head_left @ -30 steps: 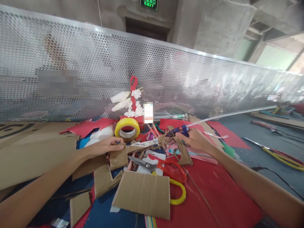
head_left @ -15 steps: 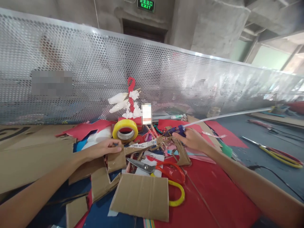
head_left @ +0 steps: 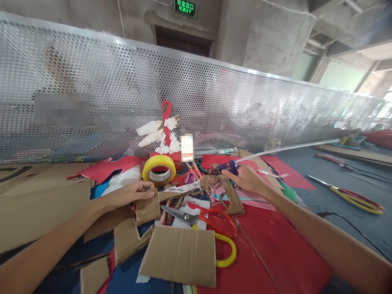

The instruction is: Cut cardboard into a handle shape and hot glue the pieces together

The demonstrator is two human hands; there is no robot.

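Observation:
My left hand (head_left: 131,195) pinches a piece of brown cardboard (head_left: 148,210) at its upper edge. From that piece a cardboard strip with a white printed label (head_left: 183,188) runs to the right. My right hand (head_left: 247,179) is wrapped round a blue hot glue gun (head_left: 225,168), its nozzle pointing left over the strip's far end. A long clear glue stick (head_left: 288,148) sticks out of the gun's back. Whether the nozzle touches the cardboard, I cannot tell. Scissors with red and yellow handles (head_left: 219,222) lie below the strip, partly under a cardboard rectangle (head_left: 179,256).
A roll of yellow tape (head_left: 147,169) sits behind my left hand. Red paper (head_left: 275,253) and cardboard scraps cover the table. Pliers (head_left: 352,198) and a black cable (head_left: 346,220) lie at right. A perforated metal screen (head_left: 214,102) with a white-and-red decoration (head_left: 167,132) stands behind.
The whole view has shifted slightly, so things sit a little further left. Both hands keep their hold, with no clear movement over the table.

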